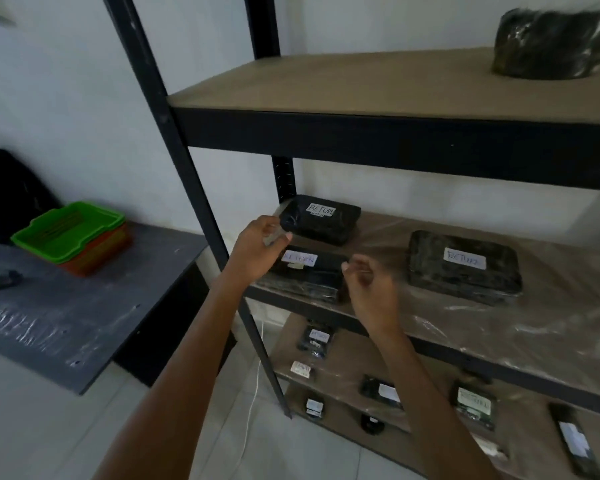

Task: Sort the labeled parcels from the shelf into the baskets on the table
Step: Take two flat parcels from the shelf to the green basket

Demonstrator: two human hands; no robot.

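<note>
A plain white wall (66, 98) is seen behind everything, lit softly and evenly. The floor (42, 427) is laid with large pale tiles. A shelf (177, 143) of black metal uprights and beams is stood against the wall and fitted with brown boards; the middle board (499, 323) is covered with clear, wrinkled film. To its left, a dark grey surface (84, 306), scuffed and scratched, is set lower. A thin white cable (256, 386) is hung beside the shelf's front upright.

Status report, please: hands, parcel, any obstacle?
Flanking front RETURN parcel: left hand, right hand, curled, grip unclear. Parcel lies on middle shelf. Close beside left hand: shelf post.
</note>
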